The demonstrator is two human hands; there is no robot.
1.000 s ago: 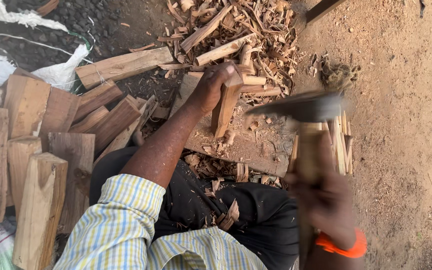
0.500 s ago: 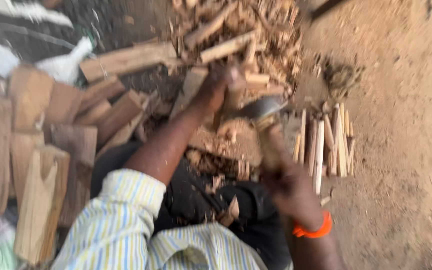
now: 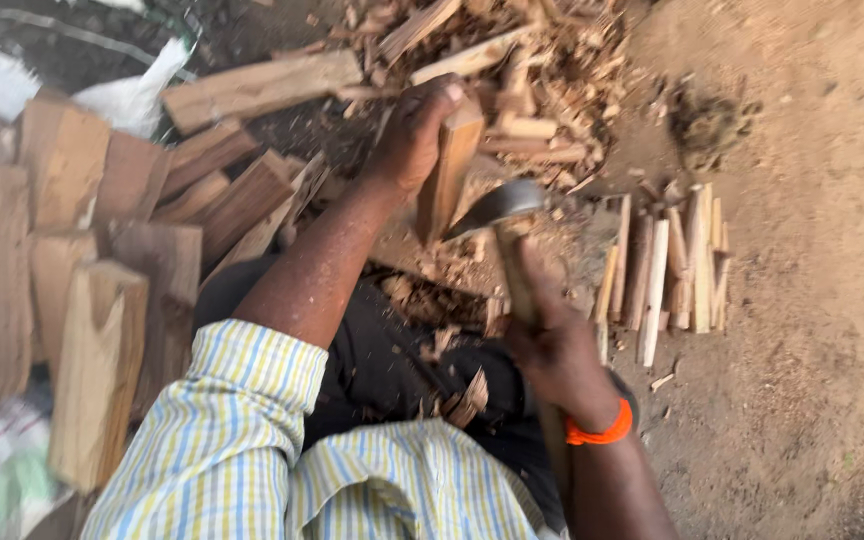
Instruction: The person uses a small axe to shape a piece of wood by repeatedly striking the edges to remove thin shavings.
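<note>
Setting: bare dirt ground (image 3: 812,330), outdoors, littered with wood chips.

Billet (image 3: 447,165): short split piece of wood, upright with a slight tilt, standing on a chip-covered block just ahead of the person's knees. Left hand (image 3: 414,135) clamped round its upper part, fingers wrapped over the top.

Hatchet (image 3: 500,208): metal head touching the billet's lower right side; wooden handle runs back toward the person. Right hand (image 3: 557,355) closed round the handle; orange band (image 3: 600,435) at the wrist.

Kindling (image 3: 667,262): thin split sticks lying side by side on the ground, just right of the hatchet.

Scrap heap (image 3: 512,70): loose offcuts and splinters beyond the billet.

Logs (image 3: 72,260): thick split blocks stacked at the left, beside the person's left arm.

White sack (image 3: 132,95): behind the logs, upper left.
</note>
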